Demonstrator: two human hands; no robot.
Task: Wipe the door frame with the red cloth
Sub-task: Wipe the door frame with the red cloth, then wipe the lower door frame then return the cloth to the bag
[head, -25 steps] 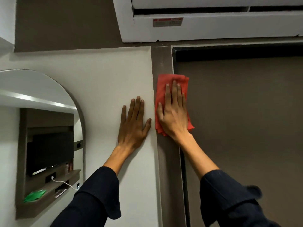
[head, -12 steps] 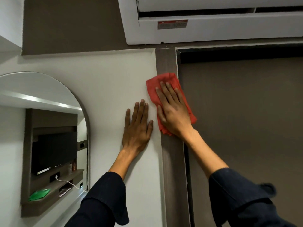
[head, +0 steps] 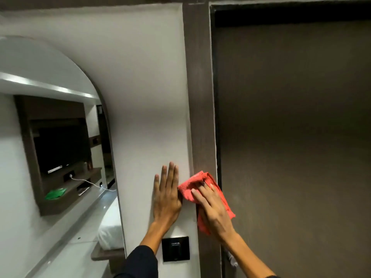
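Since a second ago the right hand (head: 214, 209) and red cloth (head: 192, 189) have come well down the door frame (head: 201, 97), from near its top corner to just above the black wall switch (head: 175, 248); the left hand (head: 166, 197) has followed down the white wall (head: 144, 97).

Largest first: the dark door (head: 291, 137) fills the right side. The arched mirror (head: 50, 127) hangs on the wall's left part. The brown frame upright runs between wall and door.

Left hand: flat, fingers together, pressed on the wall just beside the frame's left edge, touching the cloth's corner. A brace, not a grip.

Right hand: flat, fingers slightly spread, pressing the bunched cloth against the frame. The cloth overhangs both frame edges, onto the wall and toward the door gap.

Judgement: mid-stroke, upper stretch probably covered, lower stretch below the switch likely not yet.

To do it well: keep the palm flat and the pressure even, refold the bunched cloth so it spans the frame's full width, run it straight down, and work the inner edge by the door.
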